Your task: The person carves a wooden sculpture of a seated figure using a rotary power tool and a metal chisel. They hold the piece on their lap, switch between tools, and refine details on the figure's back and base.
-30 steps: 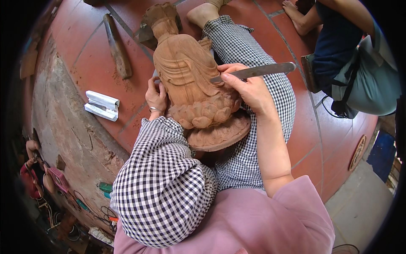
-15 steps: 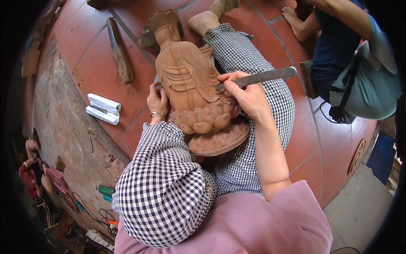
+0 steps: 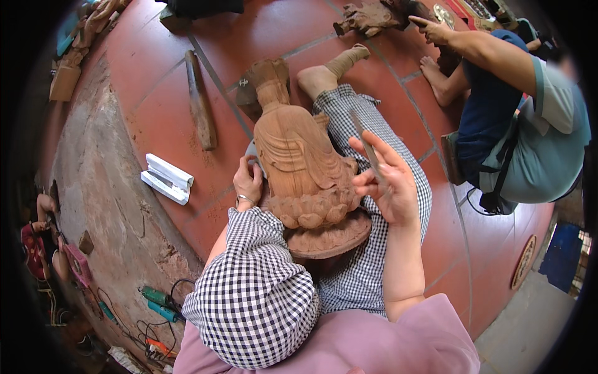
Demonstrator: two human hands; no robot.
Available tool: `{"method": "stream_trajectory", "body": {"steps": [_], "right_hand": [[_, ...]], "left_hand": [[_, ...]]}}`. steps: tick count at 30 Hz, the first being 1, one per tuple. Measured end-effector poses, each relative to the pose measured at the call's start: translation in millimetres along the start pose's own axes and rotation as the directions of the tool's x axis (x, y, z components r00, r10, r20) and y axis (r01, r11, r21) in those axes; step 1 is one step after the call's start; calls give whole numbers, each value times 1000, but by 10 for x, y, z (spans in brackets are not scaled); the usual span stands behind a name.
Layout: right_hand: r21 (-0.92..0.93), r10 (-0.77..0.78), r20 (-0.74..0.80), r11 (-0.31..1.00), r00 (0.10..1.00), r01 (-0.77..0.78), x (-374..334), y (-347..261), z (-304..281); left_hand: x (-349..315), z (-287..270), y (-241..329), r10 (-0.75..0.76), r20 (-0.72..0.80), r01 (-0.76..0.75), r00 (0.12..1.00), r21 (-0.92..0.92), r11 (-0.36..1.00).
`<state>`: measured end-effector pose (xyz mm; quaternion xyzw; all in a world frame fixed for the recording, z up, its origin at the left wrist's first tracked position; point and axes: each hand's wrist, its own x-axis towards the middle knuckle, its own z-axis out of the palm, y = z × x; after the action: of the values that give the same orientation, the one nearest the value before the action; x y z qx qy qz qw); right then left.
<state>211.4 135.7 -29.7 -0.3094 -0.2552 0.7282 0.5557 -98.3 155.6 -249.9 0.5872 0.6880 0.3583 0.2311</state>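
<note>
A carved wooden statue [image 3: 289, 143], a robed figure on a lotus base, lies between my legs with its back up and its head away from me. My left hand [image 3: 248, 181] is closed against its left side, fingertips partly hidden; a greyish edge shows beside them, too little to name. Just right of the statue and apart from it, my right hand [image 3: 393, 190] is raised, palm partly turned up. It holds a flat metal carving chisel [image 3: 369, 148] between thumb and fingers, some fingers loosely spread. The chisel points up and away from me.
On the red tiles lie a wooden mallet [image 3: 199, 103] and an open white box [image 3: 167, 179]. A co-worker [image 3: 529, 124] squats at the right by another carved piece [image 3: 367, 19]. Green and teal power tools [image 3: 156, 297] with cords lie lower left.
My right hand has lifted the chisel off the statue's right side and swung it from pointing right to pointing up. My left hand stays at the statue. The whole view has shifted.
</note>
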Motion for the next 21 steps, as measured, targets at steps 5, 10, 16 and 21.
{"method": "stream_trajectory", "body": {"steps": [5, 10, 16, 21], "right_hand": [[25, -30, -49, 999, 998, 31, -58, -39, 57], [-527, -275, -154, 835, 949, 156, -117, 51, -1], [-693, -473, -215, 690, 854, 208, 5, 301, -70], [-730, -361, -159, 670, 919, 137, 35, 408, -150]], "left_hand": [[-8, 10, -11, 20, -3, -20, 1000, -2, 1000], [-50, 40, -101, 78, -41, -77, 996, 20, 997], [-267, 73, -272, -175, 124, 200, 977, -227, 953], [-560, 33, -276, -367, 310, 454, 877, -281, 846]]}}
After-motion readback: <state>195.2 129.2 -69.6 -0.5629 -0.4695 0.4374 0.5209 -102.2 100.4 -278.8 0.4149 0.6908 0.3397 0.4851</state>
